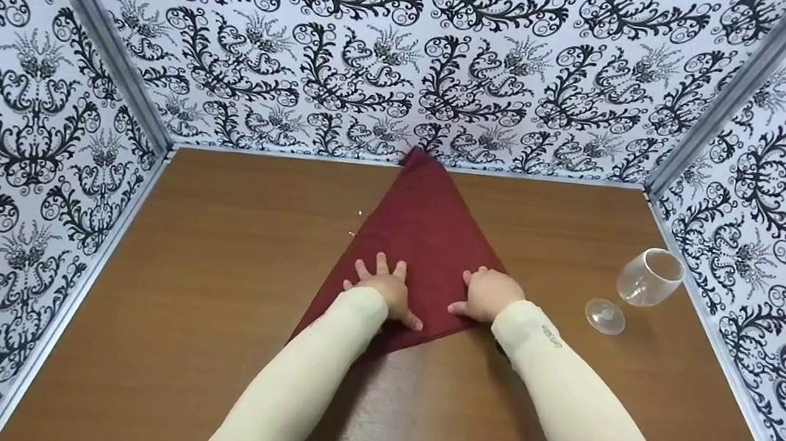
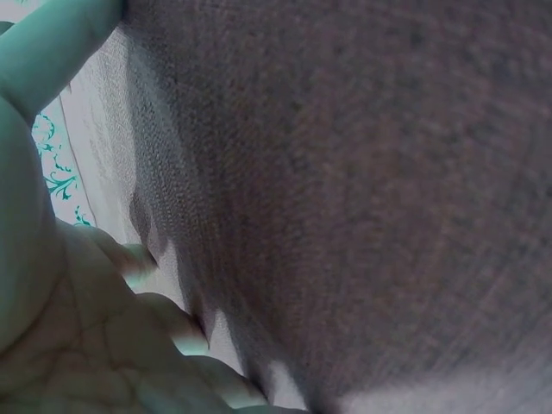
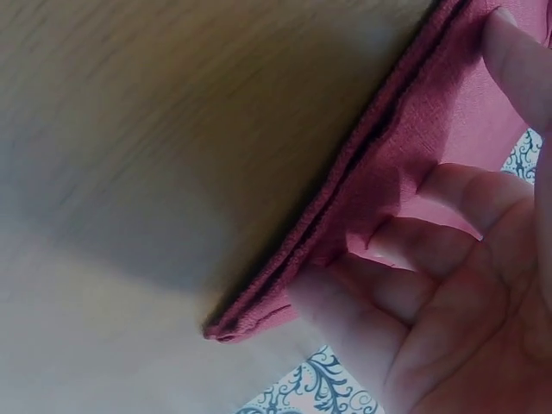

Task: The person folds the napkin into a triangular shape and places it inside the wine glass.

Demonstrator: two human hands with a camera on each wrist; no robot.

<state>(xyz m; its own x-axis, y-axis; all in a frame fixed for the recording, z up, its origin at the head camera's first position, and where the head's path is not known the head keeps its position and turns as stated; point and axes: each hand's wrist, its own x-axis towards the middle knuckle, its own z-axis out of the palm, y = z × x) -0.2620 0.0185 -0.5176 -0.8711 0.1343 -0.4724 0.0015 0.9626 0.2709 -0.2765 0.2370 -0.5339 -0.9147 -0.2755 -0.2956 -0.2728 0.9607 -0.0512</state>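
A dark red cloth napkin [image 1: 427, 246], folded into a triangle, lies on the wooden table with its tip at the back wall. My left hand [image 1: 385, 290] rests on its lower left part, fingers spread. On the lower right part my right hand [image 1: 492, 295] touches the cloth, its fingers slightly bent. Layered edges of the napkin [image 3: 345, 172] show beside the fingers in the right wrist view. In the left wrist view the fingertips press on the cloth [image 2: 345, 190], which fills most of the picture. Neither hand grips anything.
A clear stemmed glass [image 1: 649, 279] stands upright on the right side of the wooden table [image 1: 226, 253]. Patterned black-and-white walls [image 1: 353, 53] enclose the table at the back, left and right. Two tiny bright specks lie left of the cloth.
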